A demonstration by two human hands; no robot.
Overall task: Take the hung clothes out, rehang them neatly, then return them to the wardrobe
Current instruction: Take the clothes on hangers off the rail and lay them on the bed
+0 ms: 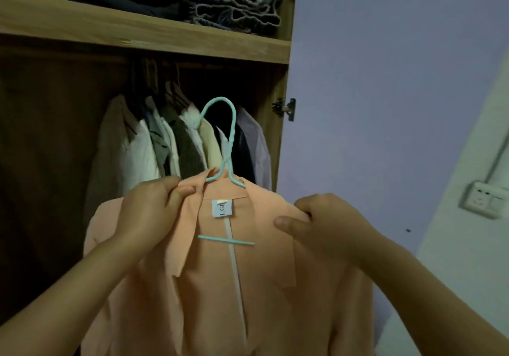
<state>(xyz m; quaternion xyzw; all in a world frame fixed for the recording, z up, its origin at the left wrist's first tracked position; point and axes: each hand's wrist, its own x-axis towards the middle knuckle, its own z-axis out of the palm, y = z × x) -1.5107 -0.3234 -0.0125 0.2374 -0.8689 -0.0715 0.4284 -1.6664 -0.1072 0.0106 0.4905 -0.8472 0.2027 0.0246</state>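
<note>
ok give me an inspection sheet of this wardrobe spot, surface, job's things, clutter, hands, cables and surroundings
Surface: wooden shelf above the hanging space; no table seen.
Job's things: orange jacket on a teal hanger, held out in front of the wardrobe, hook free of the rail; label visible inside the collar.
Clutter: folded clothes piled on the shelf; hung clothes packed together inside.
Hands: left hand pinches the jacket's left collar; right hand grips its right shoulder.
Cables: one cable running up the wall from the socket.
Surroundings: wall; socket at right; door hinge on the wardrobe side.
</note>
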